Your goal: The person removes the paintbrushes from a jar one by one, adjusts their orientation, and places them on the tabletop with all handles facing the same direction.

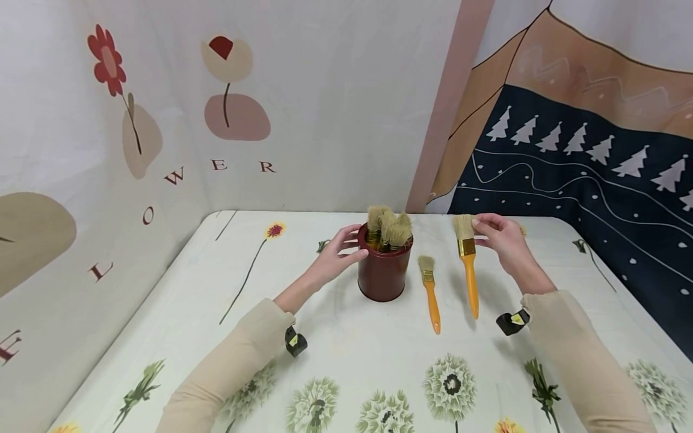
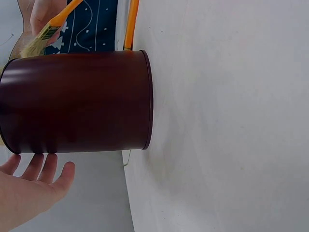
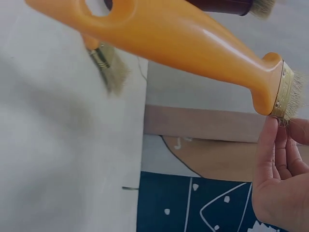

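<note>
Fingertips of my left hand (image 1: 337, 257) touch the left side of a dark red can (image 1: 382, 278), near its rim. The fingers are fairly straight in the left wrist view. Several paintbrushes (image 1: 397, 230) stand bristles-up in the can. My right hand (image 1: 508, 242) pinches a paintbrush (image 1: 470, 282) by its pale bristles, with the orange handle hanging down. In the right wrist view, thumb and fingers (image 3: 267, 150) meet at the bristle edge beside the metal band. A smaller paintbrush (image 1: 431, 300) with an orange handle lies on the table between the can and the held brush.
The table has a white cloth (image 1: 335, 337) printed with flowers and dandelions. Behind it hangs a pale cloth (image 1: 335, 108) with flower shapes and letters. A dark blue cloth (image 1: 547, 168) with white trees hangs at the right.
</note>
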Action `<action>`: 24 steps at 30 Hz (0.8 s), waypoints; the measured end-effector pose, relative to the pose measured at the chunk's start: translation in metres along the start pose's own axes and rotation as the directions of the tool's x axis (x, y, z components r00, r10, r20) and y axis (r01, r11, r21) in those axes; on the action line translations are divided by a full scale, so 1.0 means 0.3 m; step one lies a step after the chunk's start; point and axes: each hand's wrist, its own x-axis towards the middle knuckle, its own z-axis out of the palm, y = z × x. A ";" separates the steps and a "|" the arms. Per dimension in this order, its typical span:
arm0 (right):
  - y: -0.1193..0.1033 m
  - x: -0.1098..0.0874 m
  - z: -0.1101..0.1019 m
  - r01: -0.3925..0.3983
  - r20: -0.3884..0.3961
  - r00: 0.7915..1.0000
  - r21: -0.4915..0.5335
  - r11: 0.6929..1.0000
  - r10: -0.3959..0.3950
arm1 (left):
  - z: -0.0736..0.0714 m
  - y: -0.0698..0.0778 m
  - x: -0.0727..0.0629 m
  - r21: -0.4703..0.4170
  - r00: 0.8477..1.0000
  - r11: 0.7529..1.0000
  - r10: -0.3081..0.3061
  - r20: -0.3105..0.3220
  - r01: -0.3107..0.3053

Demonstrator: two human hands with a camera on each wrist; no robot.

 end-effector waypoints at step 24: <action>-0.027 -0.119 0.066 -0.117 0.025 0.993 -0.067 0.991 0.119 | 0.003 0.005 -0.003 -0.005 1.000 1.000 -0.015 -0.008 0.015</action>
